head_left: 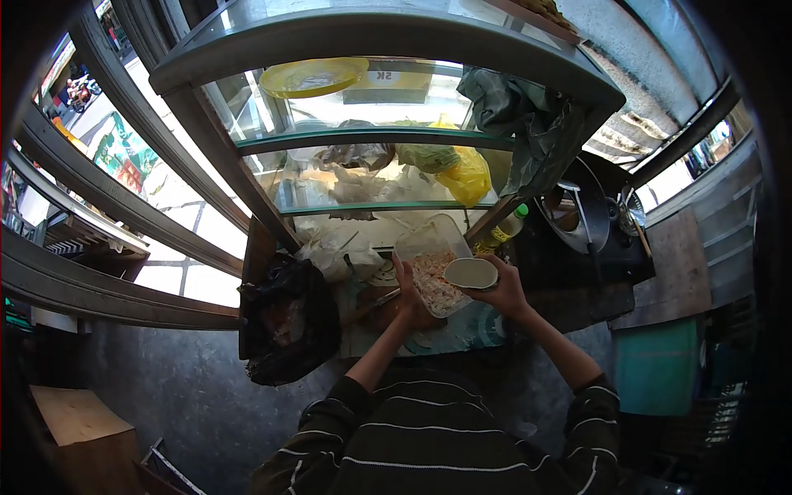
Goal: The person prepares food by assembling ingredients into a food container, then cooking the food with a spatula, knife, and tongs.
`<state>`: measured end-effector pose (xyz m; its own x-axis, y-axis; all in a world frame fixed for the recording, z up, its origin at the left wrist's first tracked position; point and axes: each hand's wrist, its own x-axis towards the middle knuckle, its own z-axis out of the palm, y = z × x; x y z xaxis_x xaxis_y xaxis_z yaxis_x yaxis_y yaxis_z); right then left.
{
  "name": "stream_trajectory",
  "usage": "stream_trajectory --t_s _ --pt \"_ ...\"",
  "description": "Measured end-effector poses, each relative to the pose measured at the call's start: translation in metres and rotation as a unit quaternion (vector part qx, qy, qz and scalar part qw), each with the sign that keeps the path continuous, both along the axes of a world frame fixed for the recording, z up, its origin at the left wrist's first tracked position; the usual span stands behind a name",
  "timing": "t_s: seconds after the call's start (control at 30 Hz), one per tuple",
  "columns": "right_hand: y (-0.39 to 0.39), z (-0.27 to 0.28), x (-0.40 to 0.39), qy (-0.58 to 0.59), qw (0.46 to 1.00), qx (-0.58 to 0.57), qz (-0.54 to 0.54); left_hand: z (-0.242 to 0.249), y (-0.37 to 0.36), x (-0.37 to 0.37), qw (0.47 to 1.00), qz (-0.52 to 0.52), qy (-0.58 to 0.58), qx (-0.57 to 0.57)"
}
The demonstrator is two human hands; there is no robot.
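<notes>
A clear plastic container (440, 233) with a shredded, pinkish-orange food mix (435, 276) in it stands before me on the counter. My left hand (406, 290) lies along the container's left side, fingers stretched out and pointing away from me. Closed around a small pale oval bowl (470, 273), my right hand (505, 290) holds it over the container's right part. The bowl's inside looks plain and pale. Left of my left hand, a knife (373, 305) lies by a brown board (421, 317), partly hidden by the hand and container.
A black plastic bag (290, 322) sits at the left. Behind the container rises a glass display case (388, 140) holding bags, including a yellow one (468, 177). A green-capped bottle (511, 223) stands to the right, near a large metal pan (577, 216) on a stove.
</notes>
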<state>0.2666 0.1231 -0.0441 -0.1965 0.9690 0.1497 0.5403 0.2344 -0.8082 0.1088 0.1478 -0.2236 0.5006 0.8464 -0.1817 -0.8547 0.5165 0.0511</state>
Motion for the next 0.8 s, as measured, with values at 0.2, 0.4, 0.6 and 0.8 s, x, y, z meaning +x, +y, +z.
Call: stream_trajectory --t_s 0.2,0.4,0.6,0.8 --pt "0.002 -0.003 0.003 -0.007 1.0 -0.004 0.002 0.006 -0.001 0.0 1.0 0.0 -0.008 -0.015" --pt "0.003 -0.012 0.0 0.016 1.0 -0.006 0.0 0.015 -0.002 -0.005 0.995 -0.011 0.095 -0.013" --pt "0.006 -0.026 -0.008 0.07 0.997 -0.01 -0.011 -0.022 -0.005 -0.013 0.981 0.069 0.175 0.039" --pt "0.03 -0.062 -0.019 0.125 0.991 0.007 -0.038 -0.023 -0.044 -0.041 0.904 0.222 0.364 0.02"
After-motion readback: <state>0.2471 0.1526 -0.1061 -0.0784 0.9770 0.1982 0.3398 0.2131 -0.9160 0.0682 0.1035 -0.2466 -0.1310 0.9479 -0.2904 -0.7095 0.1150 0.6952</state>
